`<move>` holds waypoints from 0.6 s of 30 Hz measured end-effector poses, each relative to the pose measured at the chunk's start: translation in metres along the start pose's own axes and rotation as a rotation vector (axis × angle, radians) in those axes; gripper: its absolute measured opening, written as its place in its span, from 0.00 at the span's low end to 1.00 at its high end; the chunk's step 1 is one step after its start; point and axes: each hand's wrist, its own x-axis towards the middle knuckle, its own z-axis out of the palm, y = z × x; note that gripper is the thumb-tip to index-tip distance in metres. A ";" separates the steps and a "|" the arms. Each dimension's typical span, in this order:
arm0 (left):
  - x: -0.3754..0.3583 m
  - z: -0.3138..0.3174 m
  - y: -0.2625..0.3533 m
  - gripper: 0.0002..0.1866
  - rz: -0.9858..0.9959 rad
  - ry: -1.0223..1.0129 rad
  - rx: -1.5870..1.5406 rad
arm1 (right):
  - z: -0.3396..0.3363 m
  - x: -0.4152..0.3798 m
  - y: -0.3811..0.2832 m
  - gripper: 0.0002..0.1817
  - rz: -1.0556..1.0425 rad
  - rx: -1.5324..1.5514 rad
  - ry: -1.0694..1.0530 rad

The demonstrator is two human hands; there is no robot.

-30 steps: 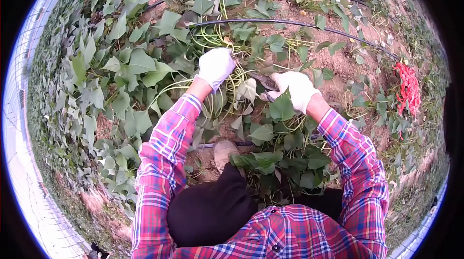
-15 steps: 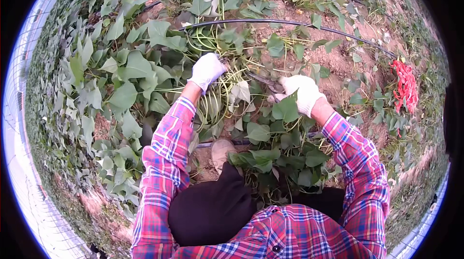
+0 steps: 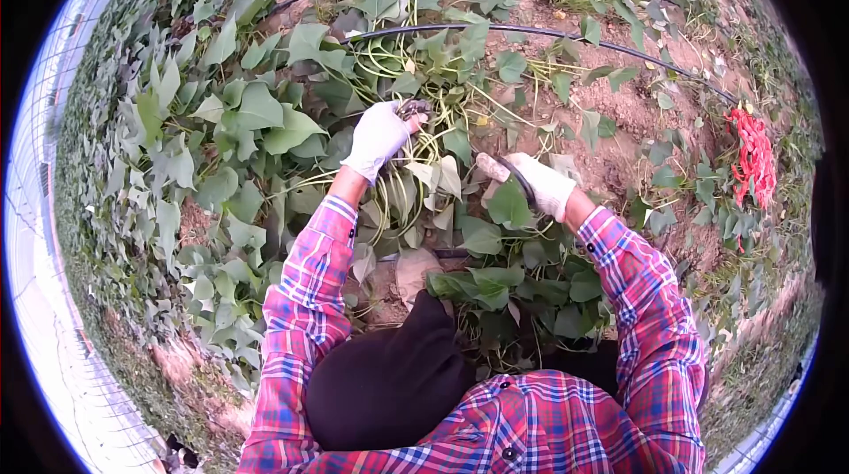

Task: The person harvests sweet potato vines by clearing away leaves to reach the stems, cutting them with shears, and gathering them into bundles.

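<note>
White-gloved, my left hand (image 3: 378, 138) is closed around vine stems (image 3: 428, 136) at the middle of the plant. A small dark clump (image 3: 414, 108) shows at its fingertips; whether it is root or soil I cannot tell. To the right, my right hand (image 3: 541, 184), also gloved, grips pruning shears, of which a dark curved handle (image 3: 520, 177) is visible. The blades cannot be made out now. A green leaf (image 3: 510, 205) overlaps the lower side of that hand.
Black hoses (image 3: 566, 34) cross the ground beyond my hands. Dense leafy vines (image 3: 256, 111) spread at left. Bundled red strands (image 3: 752, 156) lie at the right. My shoe (image 3: 416, 274) stands among leaves below, near another dark hose.
The shears have turned, and their blades, visible before, no longer show. My right hand has shifted slightly left and down. A dark clump now shows at my left fingertips.
</note>
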 end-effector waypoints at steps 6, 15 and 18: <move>0.021 0.030 -0.017 0.31 -0.006 0.000 0.143 | 0.019 -0.008 0.019 0.19 0.026 0.457 0.230; -0.010 0.045 -0.044 0.15 -0.123 0.020 -0.605 | 0.027 -0.002 -0.033 0.39 0.172 -0.133 0.032; -0.015 0.043 -0.035 0.15 -0.073 0.053 -0.645 | 0.030 0.009 -0.021 0.36 -0.106 -0.233 0.060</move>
